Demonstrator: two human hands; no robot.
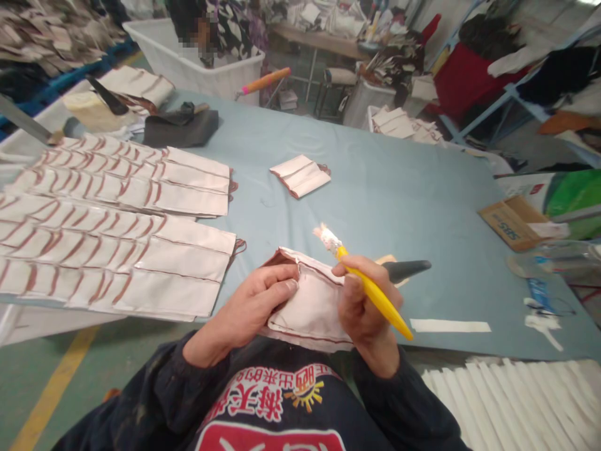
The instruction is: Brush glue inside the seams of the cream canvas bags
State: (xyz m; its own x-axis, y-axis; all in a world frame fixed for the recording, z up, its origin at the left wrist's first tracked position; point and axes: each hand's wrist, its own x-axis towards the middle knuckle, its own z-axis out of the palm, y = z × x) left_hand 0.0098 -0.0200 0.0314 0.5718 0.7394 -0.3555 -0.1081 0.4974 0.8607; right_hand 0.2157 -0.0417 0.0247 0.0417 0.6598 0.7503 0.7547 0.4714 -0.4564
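A whitish sewn piece with reddish-brown edges (314, 307) lies at the table's front edge, close to the body. My left hand (256, 307) grips its left side, thumb on top near the upper left corner. My right hand (369, 300) is closed around a yellow-handled brush (375, 297), whose pale bristles point up and away over the table. The lower part of that hand overlaps the right end of the piece. Just beyond the right hand lies a dark-handled tool (408, 270), partly hidden. Another small folded whitish piece (301, 176) rests farther back.
Overlapping rows of similar pieces (183, 263) cover the left of the blue-grey table (399, 188). A dark cloth (183, 127) lies behind them. At the right are a cardboard box (509, 225) and a white strip (449, 326). A person stands by a white bin (201, 78).
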